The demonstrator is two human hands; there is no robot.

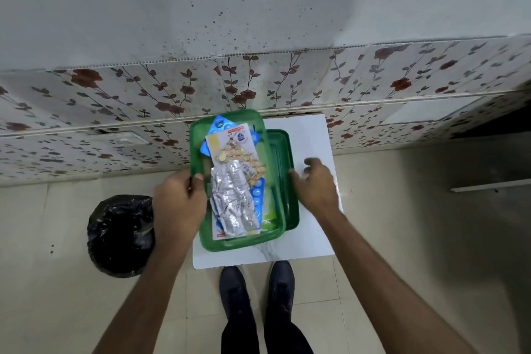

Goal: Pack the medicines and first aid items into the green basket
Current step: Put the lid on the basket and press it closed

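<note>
Green plastic, the basket sits between the two hands, its long axis running away from the person. Left hand pinches its near-left rim, thumb inside. Right hand, fingers loosely curled and holding nothing, hovers just beside the green lid peeking out from under the basket's right side. Silver blister strips and the tablet pouch already lie inside. Likely the right hand, being nearer, takes the lid.

Green lid half hidden under basket — right hand blurred
</note>
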